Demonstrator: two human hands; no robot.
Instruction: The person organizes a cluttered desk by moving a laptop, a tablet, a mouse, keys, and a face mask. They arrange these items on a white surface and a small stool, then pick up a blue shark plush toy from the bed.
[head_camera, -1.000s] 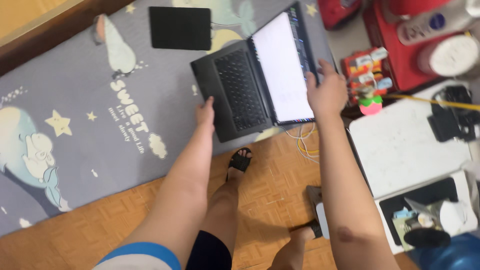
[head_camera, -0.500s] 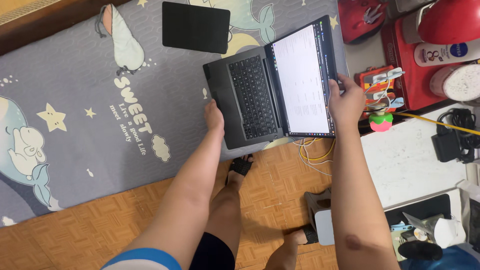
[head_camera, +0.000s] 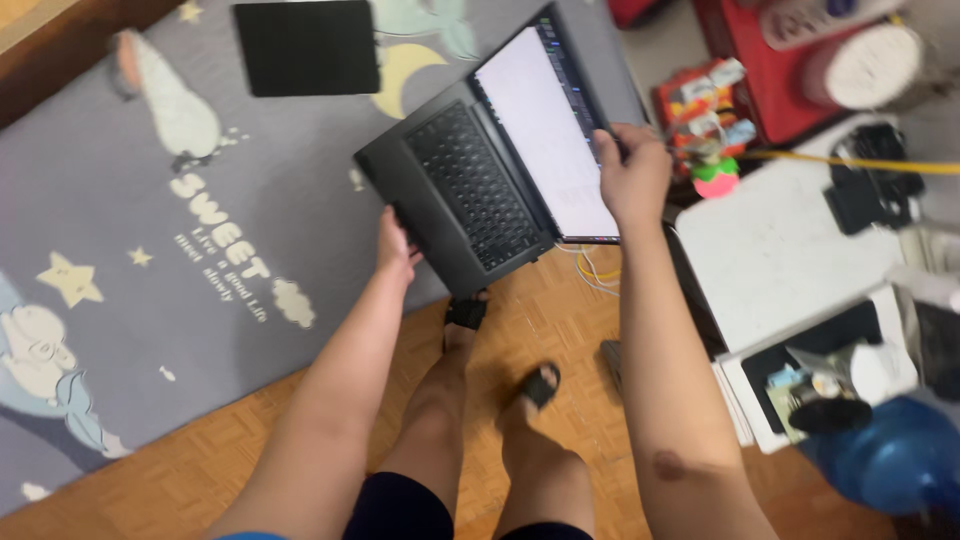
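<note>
An open black laptop (head_camera: 470, 185) with a bright white screen is held over the edge of a grey patterned mat (head_camera: 150, 240). My left hand (head_camera: 396, 243) grips the front left edge of its keyboard base. My right hand (head_camera: 630, 175) grips the top edge of its screen lid. The laptop is tilted, with its near corner over the wooden floor. A flat black pad (head_camera: 305, 47) lies on the mat beyond the laptop.
My feet in black sandals (head_camera: 465, 312) stand on the wooden parquet floor (head_camera: 200, 450). White and yellow cables (head_camera: 590, 268) trail under the laptop. To the right stand a white table (head_camera: 790, 255), a red box (head_camera: 760, 70), a small pink toy (head_camera: 713, 176) and a blue container (head_camera: 890, 465).
The laptop has come up off the mat and shifted left and toward me, tilting. My right foot has stepped forward beside the left. Both hands keep their grip.
</note>
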